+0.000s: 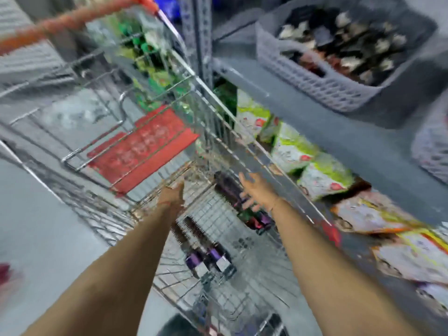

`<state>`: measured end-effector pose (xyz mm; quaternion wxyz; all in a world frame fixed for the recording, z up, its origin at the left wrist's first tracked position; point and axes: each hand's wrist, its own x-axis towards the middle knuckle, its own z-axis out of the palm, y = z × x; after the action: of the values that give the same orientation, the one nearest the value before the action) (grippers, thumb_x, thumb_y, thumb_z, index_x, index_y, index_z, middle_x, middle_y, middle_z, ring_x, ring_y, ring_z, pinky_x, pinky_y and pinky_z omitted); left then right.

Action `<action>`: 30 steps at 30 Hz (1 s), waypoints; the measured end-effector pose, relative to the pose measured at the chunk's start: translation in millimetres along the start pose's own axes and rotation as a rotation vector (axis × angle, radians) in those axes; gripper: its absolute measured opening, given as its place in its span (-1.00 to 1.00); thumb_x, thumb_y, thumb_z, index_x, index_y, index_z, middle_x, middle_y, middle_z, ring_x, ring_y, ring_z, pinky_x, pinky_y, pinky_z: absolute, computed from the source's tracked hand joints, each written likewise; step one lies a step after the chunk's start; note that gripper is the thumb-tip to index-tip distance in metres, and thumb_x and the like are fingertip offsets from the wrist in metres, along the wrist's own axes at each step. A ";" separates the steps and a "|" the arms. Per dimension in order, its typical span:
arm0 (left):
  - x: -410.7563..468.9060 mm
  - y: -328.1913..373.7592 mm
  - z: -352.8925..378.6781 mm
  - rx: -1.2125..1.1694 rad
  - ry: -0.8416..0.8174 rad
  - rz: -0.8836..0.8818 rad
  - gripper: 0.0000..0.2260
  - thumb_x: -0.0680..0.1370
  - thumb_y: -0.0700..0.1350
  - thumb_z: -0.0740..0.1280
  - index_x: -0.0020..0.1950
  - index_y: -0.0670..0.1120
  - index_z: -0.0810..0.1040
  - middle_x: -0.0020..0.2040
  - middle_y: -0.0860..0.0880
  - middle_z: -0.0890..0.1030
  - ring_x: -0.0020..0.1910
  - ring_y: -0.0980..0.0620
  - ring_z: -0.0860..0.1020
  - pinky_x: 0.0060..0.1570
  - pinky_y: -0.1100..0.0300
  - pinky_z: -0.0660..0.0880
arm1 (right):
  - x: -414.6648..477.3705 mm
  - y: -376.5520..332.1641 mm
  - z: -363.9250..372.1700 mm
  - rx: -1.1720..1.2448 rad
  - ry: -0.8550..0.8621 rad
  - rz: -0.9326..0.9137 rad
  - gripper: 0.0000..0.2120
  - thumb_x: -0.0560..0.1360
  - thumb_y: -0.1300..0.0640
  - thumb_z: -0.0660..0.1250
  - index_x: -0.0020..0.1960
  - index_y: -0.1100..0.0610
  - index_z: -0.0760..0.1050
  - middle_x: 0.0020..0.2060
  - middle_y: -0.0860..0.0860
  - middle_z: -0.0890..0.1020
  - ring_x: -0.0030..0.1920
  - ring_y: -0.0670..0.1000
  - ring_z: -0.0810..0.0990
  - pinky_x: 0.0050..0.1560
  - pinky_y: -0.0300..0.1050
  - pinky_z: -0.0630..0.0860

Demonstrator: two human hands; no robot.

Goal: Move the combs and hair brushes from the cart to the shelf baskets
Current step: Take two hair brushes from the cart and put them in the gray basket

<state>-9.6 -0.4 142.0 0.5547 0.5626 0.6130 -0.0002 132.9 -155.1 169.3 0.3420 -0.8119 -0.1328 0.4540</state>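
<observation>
The picture is blurred by motion. A wire shopping cart [155, 98] stands beside a grey shelf. On its floor lie dark hair brushes with purple handles: two side by side [206, 251] near me and another [230, 190] further in. My left hand [173, 194] reaches down into the cart, fingers together, with nothing seen in it. My right hand [257, 190] hovers over the far brush with fingers spread, holding nothing. A grey shelf basket [315, 78] full of dark and pale items sits on the shelf at upper right.
The cart's red child-seat flap [145, 146] and orange handle [72, 20] are at left. Green packets fill the cart's far end. Green and white packets [303, 151] lie on the lower shelf at right. A second basket's edge [434, 151] shows far right.
</observation>
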 end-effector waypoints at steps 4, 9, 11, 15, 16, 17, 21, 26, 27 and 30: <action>36.7 -36.7 13.4 0.025 -0.024 -0.148 -0.60 0.57 0.06 0.21 0.17 -0.26 0.43 -0.19 -0.25 0.59 -0.28 -0.18 0.57 -0.11 -0.02 0.59 | 43.3 54.9 25.5 -0.157 -0.060 0.195 -0.46 0.51 -0.18 0.12 0.35 0.14 0.22 -0.08 0.13 0.57 -0.42 0.01 0.59 -0.58 -0.33 0.39; 65.0 -68.9 68.7 -0.001 -0.189 -0.246 -0.78 0.59 0.00 0.18 -0.07 -0.15 0.44 0.20 -0.36 0.54 -0.22 -0.07 0.50 -0.01 -0.02 0.52 | 84.9 108.3 23.5 -0.582 0.021 0.182 -0.55 0.47 0.04 0.30 0.26 0.27 0.35 0.22 0.28 0.50 0.20 0.23 0.49 0.18 0.01 0.44; 70.9 -77.9 95.1 -0.005 -0.242 -0.275 -0.75 0.60 -0.02 0.16 -0.01 -0.20 0.48 0.13 -0.37 0.54 -0.40 0.00 0.42 -0.30 0.19 0.46 | 92.8 121.0 27.7 -0.697 0.087 0.129 -0.56 0.47 0.09 0.31 0.25 0.28 0.33 0.20 0.30 0.47 0.18 0.25 0.48 0.14 0.05 0.45; 76.5 -94.3 144.7 -0.032 -0.286 -0.336 -0.62 0.58 -0.06 0.20 0.24 -0.33 0.43 0.22 -0.36 0.54 -0.16 -0.06 0.51 -0.06 0.10 0.51 | 99.6 147.4 46.9 -0.846 0.229 0.013 -0.47 0.46 0.11 0.33 0.34 0.22 0.23 0.25 0.20 0.37 0.14 0.19 0.45 0.14 0.05 0.45; 75.4 -94.3 153.8 -0.039 -0.309 -0.348 -0.64 0.57 -0.09 0.21 0.24 -0.33 0.44 0.23 -0.35 0.54 -0.09 -0.09 0.52 0.02 0.05 0.51 | 101.3 150.0 49.8 -0.798 0.258 0.021 -0.48 0.44 0.12 0.34 0.33 0.21 0.26 0.25 0.19 0.37 0.15 0.18 0.44 0.17 0.05 0.43; 73.7 -93.5 161.5 -0.041 -0.333 -0.355 -0.68 0.57 -0.14 0.22 0.21 -0.34 0.47 0.22 -0.35 0.55 -0.04 -0.14 0.55 0.06 0.03 0.50 | 103.3 152.1 51.2 -0.729 0.264 0.037 -0.51 0.42 0.13 0.37 0.29 0.22 0.31 0.23 0.19 0.39 0.15 0.18 0.43 0.18 0.05 0.42; 73.2 -90.9 177.0 -0.061 -0.298 -0.335 -0.75 0.55 -0.25 0.22 -0.34 -0.11 0.43 -0.10 -0.22 0.51 -0.21 -0.06 0.53 -0.17 0.20 0.47 | 107.9 157.0 48.3 -0.233 0.131 0.200 -0.56 0.36 0.18 0.44 0.20 0.15 0.43 0.12 0.17 0.48 0.09 0.17 0.51 0.03 -0.04 0.50; 67.9 -89.6 175.4 -0.137 -0.312 -0.356 -0.89 0.59 -0.20 0.17 -0.11 -0.11 0.44 -0.25 -0.07 0.47 -0.43 0.08 0.40 -0.45 0.30 0.35 | 114.3 156.5 34.7 0.152 -0.038 0.285 -0.67 0.37 0.38 0.32 0.08 0.12 0.40 -0.07 0.11 0.58 -0.10 0.10 0.57 -0.24 -0.19 0.53; 67.8 -89.8 175.5 -0.132 -0.308 -0.350 -0.91 0.58 -0.20 0.19 -0.07 -0.10 0.47 -0.22 -0.07 0.48 -0.42 0.09 0.39 -0.43 0.29 0.34 | 115.3 154.4 33.0 0.099 -0.067 0.276 -0.67 0.38 0.39 0.29 0.06 0.09 0.38 -0.14 0.07 0.57 -0.17 0.05 0.55 -0.37 -0.29 0.49; 66.3 -89.1 176.4 -0.116 -0.288 -0.340 -0.78 0.51 -0.23 0.33 0.15 -0.23 0.53 -0.10 -0.10 0.48 -0.32 0.05 0.42 -0.30 0.27 0.39 | 116.6 150.5 27.3 -0.024 -0.124 0.265 -0.67 0.41 0.36 0.22 0.09 0.06 0.35 -0.26 0.01 0.51 -0.27 -0.01 0.51 -0.41 -0.31 0.54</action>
<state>65.3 -97.5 -26.6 0.6598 0.4125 0.6126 -0.1385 160.4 -191.8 -17.5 0.2603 -0.7969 -0.0506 0.5428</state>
